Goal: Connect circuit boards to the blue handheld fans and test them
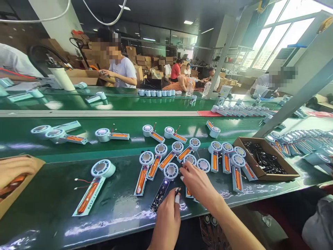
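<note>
My left hand (168, 217) is closed, pinching a small dark part (178, 191) between thumb and forefinger. Right beside it lies a light-blue handheld fan (171, 171) with a black circuit board (159, 195) on its handle, where a small bluish-white light glows. My right hand (199, 182) is closed too, fingertips pressed together by the edge of another fan head (189, 159). What those fingers hold, if anything, is hidden. White covers show on some fingertips. Under the right hand, more fan handles are partly covered. Around both hands lie several fans with orange-filled open handles (141, 180).
A single fan (90, 194) with loose wires lies left. A cardboard box (270, 163) of black parts stands right. Another person's hand (17, 170) reaches into a box (33, 166) at far left. Behind runs a green conveyor belt (125, 121) carrying fans; a slanted post (291, 92) rises right.
</note>
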`<state>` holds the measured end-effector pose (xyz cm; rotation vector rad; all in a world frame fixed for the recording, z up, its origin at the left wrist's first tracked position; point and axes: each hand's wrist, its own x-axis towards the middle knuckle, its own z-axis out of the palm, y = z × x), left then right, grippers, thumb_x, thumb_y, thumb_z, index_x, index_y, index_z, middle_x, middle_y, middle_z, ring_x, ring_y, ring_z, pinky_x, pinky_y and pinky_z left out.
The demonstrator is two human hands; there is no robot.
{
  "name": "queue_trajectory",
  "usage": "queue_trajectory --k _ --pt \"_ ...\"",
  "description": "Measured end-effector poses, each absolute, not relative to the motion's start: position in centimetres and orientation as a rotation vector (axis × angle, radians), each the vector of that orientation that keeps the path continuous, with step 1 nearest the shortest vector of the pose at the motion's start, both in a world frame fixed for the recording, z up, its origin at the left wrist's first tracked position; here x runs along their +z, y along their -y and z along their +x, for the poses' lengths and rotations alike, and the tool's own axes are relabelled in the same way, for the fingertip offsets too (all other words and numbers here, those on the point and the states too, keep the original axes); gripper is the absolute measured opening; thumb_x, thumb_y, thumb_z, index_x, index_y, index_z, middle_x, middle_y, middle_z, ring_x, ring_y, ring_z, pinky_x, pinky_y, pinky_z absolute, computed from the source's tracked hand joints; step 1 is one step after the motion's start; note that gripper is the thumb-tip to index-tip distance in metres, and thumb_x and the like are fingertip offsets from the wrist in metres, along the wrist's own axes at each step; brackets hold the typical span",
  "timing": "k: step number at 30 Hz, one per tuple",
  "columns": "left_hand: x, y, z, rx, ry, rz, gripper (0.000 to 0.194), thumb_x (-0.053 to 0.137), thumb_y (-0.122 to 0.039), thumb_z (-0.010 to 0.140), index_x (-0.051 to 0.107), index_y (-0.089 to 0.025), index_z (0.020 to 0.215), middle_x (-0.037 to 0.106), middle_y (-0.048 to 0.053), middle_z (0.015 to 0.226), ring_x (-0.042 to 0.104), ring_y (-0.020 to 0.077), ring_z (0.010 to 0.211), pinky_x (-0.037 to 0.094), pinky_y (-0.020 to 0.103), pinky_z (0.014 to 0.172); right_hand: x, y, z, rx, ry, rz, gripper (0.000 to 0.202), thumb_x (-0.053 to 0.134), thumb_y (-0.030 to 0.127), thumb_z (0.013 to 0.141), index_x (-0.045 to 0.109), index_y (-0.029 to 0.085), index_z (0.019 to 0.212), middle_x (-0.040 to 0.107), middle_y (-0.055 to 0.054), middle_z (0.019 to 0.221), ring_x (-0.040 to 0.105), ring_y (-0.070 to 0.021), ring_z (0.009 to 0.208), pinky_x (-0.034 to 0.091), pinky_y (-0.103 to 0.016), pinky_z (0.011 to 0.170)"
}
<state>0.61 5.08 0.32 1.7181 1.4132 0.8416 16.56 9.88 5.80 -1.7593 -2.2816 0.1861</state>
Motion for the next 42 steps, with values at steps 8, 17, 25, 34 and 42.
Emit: queue_trajectory --k 8,17,25,34,42 --pt "0.9 -5.3 -0.4 0.928 -1.424 1.699 0.031 0.039 -0.026 0.091 0.068 -0.021 0.101 0.077 0.013 0.1 0.074 0.0292 0.093 0.058 0.039 0.08 4.5 -6.6 18.0 0.466 1.956 -1.609 0.025 0.047 0.021 0.099 0.072 0.02 0.103 0.066 -0.008 0.101 0.065 -0.0175 0.08 0.05 -0.025 0.066" --pt "1.7 -6.0 1.9 1.003 -1.294 1.359 0.026 0.059 -0.039 0.086 0.072 -0.02 0.099 0.077 0.011 0.101 0.072 0.0299 0.094 0.056 0.039 0.086 3.7 -4.5 18.4 0.685 1.628 -1.651 0.025 0.049 0.033 0.098 0.067 0.019 0.089 0.059 0.0 0.069 0.05 -0.0136 0.057 0.039 -0.023 0.052" --pt "1.2 -5.9 1.4 0.964 -1.267 1.108 0.033 0.062 -0.044 0.081 0.07 -0.016 0.097 0.07 0.001 0.071 0.065 0.0197 0.062 0.055 0.031 0.063 4.2 -2.0 16.7 0.243 1.851 -1.545 0.037 0.044 0.012 0.089 0.054 0.023 0.123 0.065 -0.011 0.121 0.068 -0.0204 0.091 0.056 -0.032 0.078" --pt "1.7 -6.0 0.9 0.957 -1.178 0.908 0.039 0.07 -0.044 0.074 0.066 -0.014 0.098 0.067 -0.001 0.066 0.06 0.0145 0.056 0.049 0.025 0.054 3.3 -4.2 16.5 0.488 2.13 -1.546 0.037 0.046 0.007 0.092 0.061 0.023 0.121 0.067 -0.007 0.106 0.066 -0.0208 0.092 0.056 -0.032 0.079" --pt "2.2 -5.7 0.5 0.936 -1.176 0.873 0.042 0.071 -0.043 0.075 0.066 -0.014 0.105 0.066 -0.002 0.06 0.062 0.0166 0.059 0.051 0.025 0.057 1.5 -4.0 16.9 0.386 2.132 -1.415 0.026 0.045 0.018 0.102 0.068 0.023 0.112 0.064 -0.007 0.096 0.062 -0.02 0.085 0.052 -0.03 0.072"
